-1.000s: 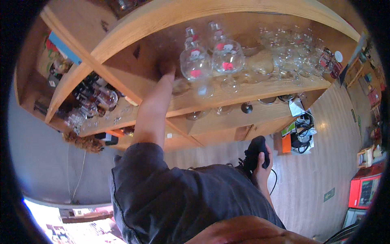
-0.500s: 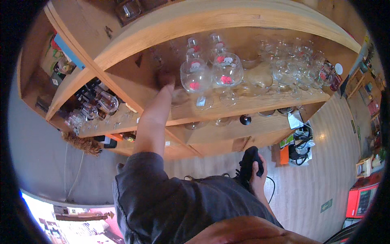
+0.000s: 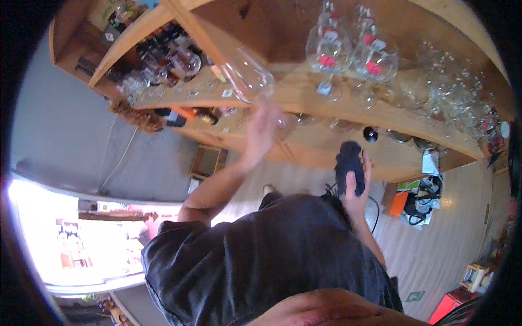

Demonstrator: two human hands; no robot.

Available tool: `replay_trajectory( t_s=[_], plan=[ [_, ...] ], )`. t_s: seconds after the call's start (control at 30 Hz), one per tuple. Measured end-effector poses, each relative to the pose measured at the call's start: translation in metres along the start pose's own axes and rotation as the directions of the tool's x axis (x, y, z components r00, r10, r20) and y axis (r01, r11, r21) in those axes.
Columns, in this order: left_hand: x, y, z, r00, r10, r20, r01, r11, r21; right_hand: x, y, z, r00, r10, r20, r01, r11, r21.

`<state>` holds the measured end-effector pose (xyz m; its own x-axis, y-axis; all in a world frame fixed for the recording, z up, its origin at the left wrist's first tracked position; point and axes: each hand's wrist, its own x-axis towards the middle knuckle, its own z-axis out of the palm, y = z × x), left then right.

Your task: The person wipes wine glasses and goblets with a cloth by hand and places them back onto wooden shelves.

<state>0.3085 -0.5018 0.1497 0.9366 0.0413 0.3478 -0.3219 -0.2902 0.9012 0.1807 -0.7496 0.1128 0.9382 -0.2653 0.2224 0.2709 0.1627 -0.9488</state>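
Nearest, in R hand (image 3: 358, 194): gripped black obj. (image 3: 348, 157), type unclear. Next, in L hand (image 3: 262, 130), closer to shelf: clamped clear tall glass (image 3: 247, 79) by near end, exact finger placement blurred. Angled up-L from fingers, long axis slanted, bowl outward, before wooden shelf (image 3: 296, 81). Noted on shelf, to R: round-bowled glasses (image 3: 329, 51) w/ red marks, then more clear glassware (image 3: 451, 87). Lastly, lower R: orange box (image 3: 398, 202), dark cables (image 3: 420, 200) adj., pale wood-look floor (image 3: 457, 204).

Green floor sign (image 3: 415, 296) — apparently arrow; white tag (image 3: 324, 88) on shelved glass (image 3: 328, 49) — illegible.
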Motion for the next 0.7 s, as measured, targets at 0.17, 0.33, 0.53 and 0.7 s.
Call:
replay_trajectory(
  t_s=[0.17,0.33,0.53,0.7],
  plan=[
    [-0.085,0.037,-0.003,0.986,-0.116,0.118,0.133,0.98,-0.149,0.027,-0.022,0.051,0.907,-0.376,0.191,0.407,0.898,-0.167],
    [-0.102,0.041,0.0,0.989,-0.029,0.144,0.044,0.994,-0.102,0.044,-0.042,0.099,0.502,-0.679,0.536,0.854,0.486,-0.184],
    [-0.113,0.041,-0.009,0.955,-0.112,0.273,0.206,0.916,-0.345,0.045,-0.024,0.118,0.583,-0.68,0.445,0.789,0.605,-0.109],
    [-0.093,0.043,-0.011,0.85,-0.095,0.517,0.359,0.824,-0.438,0.038,-0.017,0.119,0.961,-0.127,0.247,0.025,0.925,0.379]
  ],
)
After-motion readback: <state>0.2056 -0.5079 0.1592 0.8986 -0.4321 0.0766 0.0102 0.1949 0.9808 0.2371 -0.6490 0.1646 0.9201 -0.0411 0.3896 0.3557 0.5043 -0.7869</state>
